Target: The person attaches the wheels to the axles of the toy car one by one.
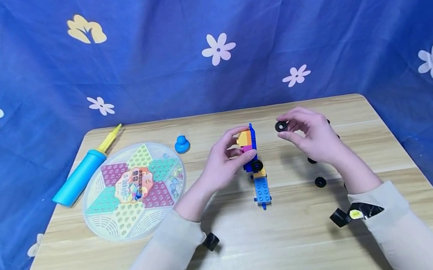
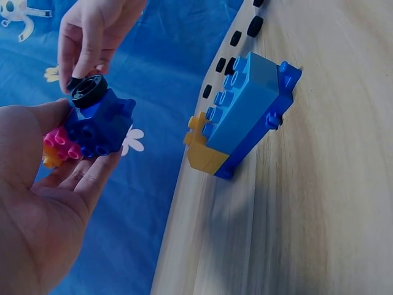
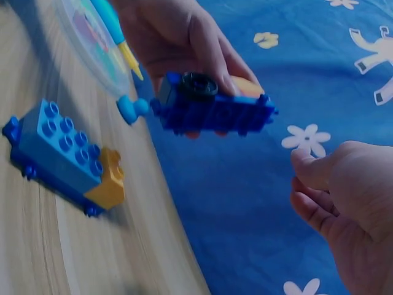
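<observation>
My left hand (image 1: 224, 159) grips a toy block car (image 3: 245, 117) with a dark blue base and pink and orange bricks, fingers on one side and thumb on the other. The car is held on its end, and one black wheel (image 3: 199, 86) shows on its base. To the right, my right hand (image 1: 313, 134) pinches another black wheel (image 1: 280, 126) between thumb and fingertips, apart from the car; in the right wrist view the fingers hide that wheel. On the table below stands a second block car (image 2: 242, 107), light blue and orange on a blue base, wheel-less with bare axle pegs.
Several loose black wheels (image 1: 320, 182) lie on the table under and beside the right forearm. At left are a round Chinese checkers board (image 1: 158, 195) and a blue pump (image 1: 80, 176) with a yellow nozzle. A small blue rounded piece (image 1: 182, 144) stands near the back edge.
</observation>
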`<state>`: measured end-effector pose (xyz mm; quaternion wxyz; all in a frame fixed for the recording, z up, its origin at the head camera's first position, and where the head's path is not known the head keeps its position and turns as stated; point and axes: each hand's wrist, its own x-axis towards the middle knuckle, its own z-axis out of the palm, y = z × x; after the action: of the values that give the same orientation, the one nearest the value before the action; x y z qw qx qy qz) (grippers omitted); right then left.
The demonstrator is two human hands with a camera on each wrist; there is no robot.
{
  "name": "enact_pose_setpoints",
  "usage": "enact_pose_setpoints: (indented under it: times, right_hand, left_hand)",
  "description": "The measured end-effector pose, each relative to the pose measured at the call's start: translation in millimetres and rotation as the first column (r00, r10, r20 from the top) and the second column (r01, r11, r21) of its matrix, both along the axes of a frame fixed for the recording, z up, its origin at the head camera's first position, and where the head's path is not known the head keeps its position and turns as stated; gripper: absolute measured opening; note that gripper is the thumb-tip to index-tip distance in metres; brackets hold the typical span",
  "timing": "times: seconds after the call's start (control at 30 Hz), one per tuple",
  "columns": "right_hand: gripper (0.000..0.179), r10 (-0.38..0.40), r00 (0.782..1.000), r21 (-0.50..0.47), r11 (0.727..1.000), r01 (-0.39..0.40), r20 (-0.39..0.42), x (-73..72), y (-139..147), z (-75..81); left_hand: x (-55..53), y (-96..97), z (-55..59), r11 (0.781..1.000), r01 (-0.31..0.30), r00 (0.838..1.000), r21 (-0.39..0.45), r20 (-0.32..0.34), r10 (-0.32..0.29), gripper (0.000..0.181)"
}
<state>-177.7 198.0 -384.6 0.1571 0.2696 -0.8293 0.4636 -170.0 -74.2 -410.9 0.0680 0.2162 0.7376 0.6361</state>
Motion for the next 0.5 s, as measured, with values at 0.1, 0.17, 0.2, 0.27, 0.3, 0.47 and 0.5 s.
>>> enact_pose_setpoints:
  times: [0.1, 0.17, 0.2, 0.27, 0.3, 0.47, 0.5]
  right_hand:
    - [0.033, 0.020, 1.000, -0.003, 1.000, -0.020, 0.003, 3.9, -4.5, 2.6]
    - [0.033, 0.036, 0.999, -0.010, 0.999, -0.036, 0.005, 6.3, -7.5, 3.7]
    - [0.033, 0.045, 0.999, -0.014, 0.999, -0.045, 0.005, 7.3, -9.1, 4.4]
    - [0.033, 0.064, 0.998, -0.024, 0.998, -0.064, 0.004, 9.2, -12.0, 5.1]
    - [0.033, 0.072, 0.997, -0.028, 0.997, -0.072, 0.002, 10.1, -13.7, 5.6]
    - [0.032, 0.078, 0.996, -0.002, 0.997, -0.078, -0.034, 12.9, -21.2, 7.5]
    - [0.032, 0.078, 0.996, 0.005, 0.997, -0.078, -0.041, 13.2, -22.7, 7.8]
  left_hand:
    - [0.4, 0.8, -0.2, 1.000, 0.001, 1.000, -0.007, -0.005, -0.001, 0.058]
    - [0.9, 1.4, 0.2, 1.000, 0.004, 1.000, -0.010, -0.011, -0.004, 0.059]
    - [1.0, 1.7, 0.2, 1.000, 0.007, 1.000, -0.010, -0.012, -0.007, 0.059]
    - [1.1, 2.6, 0.2, 1.000, 0.011, 1.000, -0.008, -0.014, -0.011, 0.059]
    - [1.3, 3.1, 0.4, 1.000, 0.013, 1.000, -0.005, -0.015, -0.014, 0.059]
    - [1.1, 5.9, -0.2, 1.000, 0.020, 1.000, -0.003, -0.014, -0.020, 0.058]
    - [1.0, 6.4, -0.4, 1.000, 0.020, 1.000, -0.004, -0.014, -0.020, 0.058]
